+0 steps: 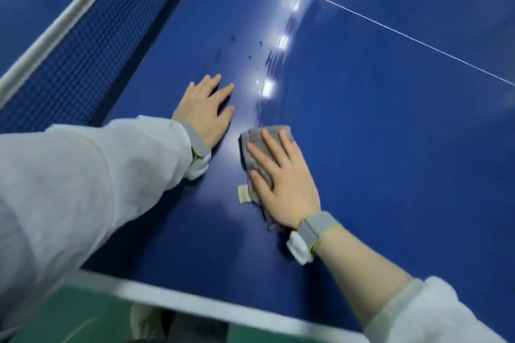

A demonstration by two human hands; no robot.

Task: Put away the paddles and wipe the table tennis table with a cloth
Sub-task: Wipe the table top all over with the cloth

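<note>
Wiping step in hand; no paddles in view, so I judge that part done, or they lie out of frame.

Right hand: fingers straight and spread, palm flat, pressing the cloth onto the tabletop. Grip released, nothing curled round the fabric. Cloth is grey, soft, folded into a rough pad, with a pale tag showing at its near edge.

Left hand: flat on the tabletop, fingers straight, holding nothing. It sits just beside the cloth, between it and the net, likely a brace.

Tabletop: deep blue, smooth, glossy enough to mirror ceiling lights. White edge band on the side of the cloth nearest the person; thin white line well beyond the cloth.

Dark wet spots and faint streaks lie on the surface just beyond the cloth. Net is dark mesh with a white top tape.

Next move, my judgement: push the cloth forward over those spots, keeping flat, even pressure so the pad does not bunch or slip from under the palm.
</note>
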